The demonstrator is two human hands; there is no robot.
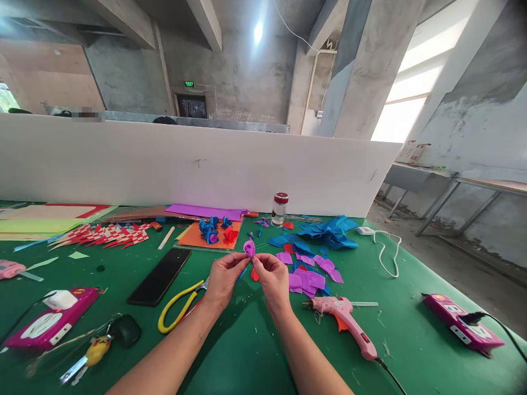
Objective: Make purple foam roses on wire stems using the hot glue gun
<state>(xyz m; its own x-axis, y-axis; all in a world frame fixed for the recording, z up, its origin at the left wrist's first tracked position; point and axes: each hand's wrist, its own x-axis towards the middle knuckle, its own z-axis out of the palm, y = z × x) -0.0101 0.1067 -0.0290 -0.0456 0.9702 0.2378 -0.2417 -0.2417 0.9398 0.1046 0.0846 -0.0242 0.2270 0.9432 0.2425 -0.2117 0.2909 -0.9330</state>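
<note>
A small purple paper flower [249, 248] with a rolled centre is pinched between my two hands above the green table. My left hand [223, 278] grips its base from the left with thumb and fingertips. From the other side, my right hand [272, 278] pinches the same base. Yellow-handled scissors [181, 305] lie beside my left wrist, partly hidden by it. Loose purple petals [307, 281] are spread just right of my right hand, mixed with blue and red pieces. Close to my right forearm rests a pink glue gun [345, 322] with a glue stick in its back.
Finished blue and red flowers [211, 229] sit on an orange sheet [191, 236]. A black phone [160, 276], keys [96, 351] and a power strip [53, 318] lie left. A jar [279, 210] stands before the white partition [247, 170]; another power strip [461, 325] is right.
</note>
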